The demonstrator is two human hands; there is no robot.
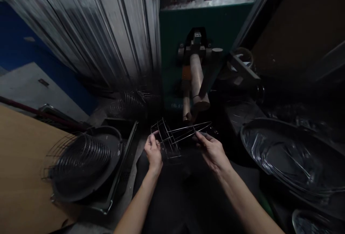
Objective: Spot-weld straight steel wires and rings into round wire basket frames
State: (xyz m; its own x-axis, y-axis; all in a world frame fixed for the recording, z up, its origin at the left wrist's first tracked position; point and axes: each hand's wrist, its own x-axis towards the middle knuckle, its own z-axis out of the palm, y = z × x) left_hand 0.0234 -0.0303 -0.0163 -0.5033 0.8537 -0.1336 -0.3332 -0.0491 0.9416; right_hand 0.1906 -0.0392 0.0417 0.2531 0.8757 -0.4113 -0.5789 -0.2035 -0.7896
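A small wire frame [168, 138], a basket-like grid with long thin wire prongs reaching right, hangs in front of me. My left hand [153, 152] is closed on its left edge with thumb and fingers pinched on the wire. My right hand [211, 149] pinches the long prongs near their right end. Just beyond the frame stands a green machine [205, 22] with copper-coloured arms [198, 77] pointing down toward the wire piece.
At the left, a stack of round wire guards [81, 155] rests in a dark tray [126, 144] beside a wooden board [18, 176]. At the right, large dark bins [285, 155] hold shiny wire parts. Corrugated metal sheeting [102, 29] stands behind.
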